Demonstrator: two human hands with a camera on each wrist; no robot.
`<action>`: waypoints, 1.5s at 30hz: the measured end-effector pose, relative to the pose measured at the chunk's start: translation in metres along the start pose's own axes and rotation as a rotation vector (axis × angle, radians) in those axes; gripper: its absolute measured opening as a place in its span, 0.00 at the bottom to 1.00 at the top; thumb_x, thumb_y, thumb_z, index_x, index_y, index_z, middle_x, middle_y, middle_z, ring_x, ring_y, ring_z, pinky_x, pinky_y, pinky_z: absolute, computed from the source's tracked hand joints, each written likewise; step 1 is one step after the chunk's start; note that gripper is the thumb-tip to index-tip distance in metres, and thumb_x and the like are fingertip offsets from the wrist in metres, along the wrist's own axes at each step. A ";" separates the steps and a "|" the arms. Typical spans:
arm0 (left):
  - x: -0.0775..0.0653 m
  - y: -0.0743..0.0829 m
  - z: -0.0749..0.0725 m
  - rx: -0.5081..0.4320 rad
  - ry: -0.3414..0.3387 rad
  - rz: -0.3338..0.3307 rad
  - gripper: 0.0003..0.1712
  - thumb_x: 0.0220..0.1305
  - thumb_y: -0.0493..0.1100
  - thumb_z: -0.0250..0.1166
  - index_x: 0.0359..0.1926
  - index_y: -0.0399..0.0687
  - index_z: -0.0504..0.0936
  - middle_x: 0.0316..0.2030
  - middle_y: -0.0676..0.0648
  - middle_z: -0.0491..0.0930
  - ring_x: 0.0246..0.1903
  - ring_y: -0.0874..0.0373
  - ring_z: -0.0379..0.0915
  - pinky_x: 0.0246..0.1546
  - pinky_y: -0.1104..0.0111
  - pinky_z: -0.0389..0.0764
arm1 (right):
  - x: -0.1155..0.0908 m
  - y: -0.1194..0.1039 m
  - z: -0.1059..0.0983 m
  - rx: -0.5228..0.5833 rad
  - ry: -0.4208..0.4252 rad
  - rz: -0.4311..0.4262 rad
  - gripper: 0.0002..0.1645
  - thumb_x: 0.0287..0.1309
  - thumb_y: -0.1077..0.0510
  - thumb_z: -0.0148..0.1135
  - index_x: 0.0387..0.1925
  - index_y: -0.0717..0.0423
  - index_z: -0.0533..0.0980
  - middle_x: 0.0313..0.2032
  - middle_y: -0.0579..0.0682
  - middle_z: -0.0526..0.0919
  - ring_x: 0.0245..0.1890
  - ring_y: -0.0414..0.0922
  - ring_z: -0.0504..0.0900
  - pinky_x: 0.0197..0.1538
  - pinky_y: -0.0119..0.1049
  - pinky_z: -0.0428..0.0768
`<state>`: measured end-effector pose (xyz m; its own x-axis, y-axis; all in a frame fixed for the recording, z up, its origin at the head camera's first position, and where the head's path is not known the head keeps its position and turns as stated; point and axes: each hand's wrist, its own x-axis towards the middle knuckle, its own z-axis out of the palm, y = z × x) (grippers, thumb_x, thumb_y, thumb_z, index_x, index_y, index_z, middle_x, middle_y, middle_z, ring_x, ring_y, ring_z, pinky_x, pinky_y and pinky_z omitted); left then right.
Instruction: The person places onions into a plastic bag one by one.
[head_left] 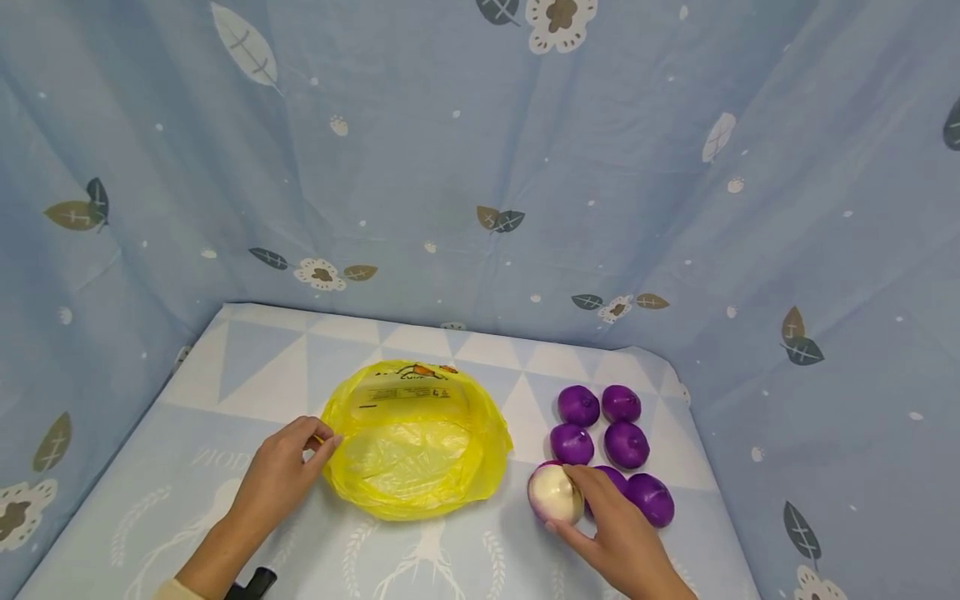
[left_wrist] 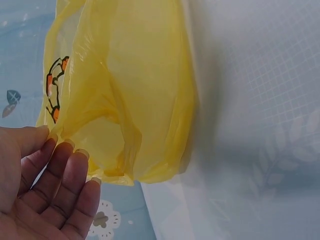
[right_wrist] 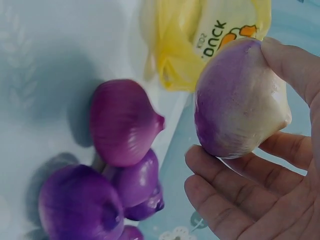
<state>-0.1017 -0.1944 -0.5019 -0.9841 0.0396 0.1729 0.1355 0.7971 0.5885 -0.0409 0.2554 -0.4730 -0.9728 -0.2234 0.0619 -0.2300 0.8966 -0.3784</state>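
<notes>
My left hand (head_left: 279, 471) pinches the left rim of a yellow plastic bag (head_left: 487, 462) between thumb and fingers. The bag's mouth is spread wide, and a printed duck design shows on its far side. My right hand (head_left: 624, 533) holds a purple-and-white turnip (head_left: 555, 494), the thumb on one side and fingers on the other. In the right wrist view the turnip (right_wrist: 235, 100) appears raised, its pale pointed end towards the palm. Close to that hand sit several purple onions (head_left: 626, 444), including a redder onion (right_wrist: 122, 122). The right hand partly hides one onion in the head view.
A pale patterned cloth covers the table (head_left: 262, 358). Blue patterned curtains (head_left: 420, 167) stand behind it and along both sides. A black object (head_left: 257, 583) shows by the left forearm at the bottom edge.
</notes>
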 end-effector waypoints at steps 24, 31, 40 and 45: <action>0.002 0.002 -0.002 -0.011 -0.018 -0.003 0.06 0.69 0.41 0.73 0.38 0.49 0.82 0.36 0.53 0.81 0.36 0.55 0.78 0.38 0.55 0.82 | 0.051 -0.041 0.005 0.009 -0.007 -0.315 0.42 0.62 0.33 0.72 0.69 0.48 0.73 0.63 0.42 0.78 0.59 0.41 0.80 0.58 0.41 0.82; 0.002 0.002 -0.001 -0.024 -0.017 0.010 0.06 0.69 0.41 0.73 0.39 0.49 0.83 0.35 0.53 0.81 0.35 0.55 0.79 0.39 0.54 0.83 | 0.065 -0.058 0.009 -0.013 -0.042 -0.391 0.43 0.63 0.35 0.72 0.71 0.50 0.71 0.64 0.47 0.77 0.60 0.44 0.81 0.57 0.42 0.83; 0.002 0.003 -0.002 -0.028 -0.032 0.009 0.05 0.69 0.41 0.72 0.39 0.49 0.83 0.35 0.54 0.80 0.36 0.55 0.79 0.39 0.53 0.83 | 0.082 -0.077 0.022 -0.033 -0.047 -0.459 0.45 0.65 0.35 0.70 0.73 0.55 0.69 0.66 0.51 0.76 0.63 0.47 0.79 0.60 0.44 0.81; 0.003 0.003 -0.002 -0.021 -0.043 0.001 0.06 0.69 0.41 0.72 0.39 0.49 0.82 0.35 0.54 0.80 0.36 0.56 0.79 0.40 0.53 0.84 | 0.091 -0.083 0.031 -0.043 -0.053 -0.483 0.44 0.65 0.35 0.70 0.71 0.55 0.70 0.66 0.51 0.76 0.62 0.47 0.79 0.59 0.44 0.81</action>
<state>-0.1043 -0.1926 -0.4981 -0.9879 0.0670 0.1396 0.1386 0.7840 0.6050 -0.1093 0.1488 -0.4648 -0.7516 -0.6363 0.1738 -0.6572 0.7000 -0.2794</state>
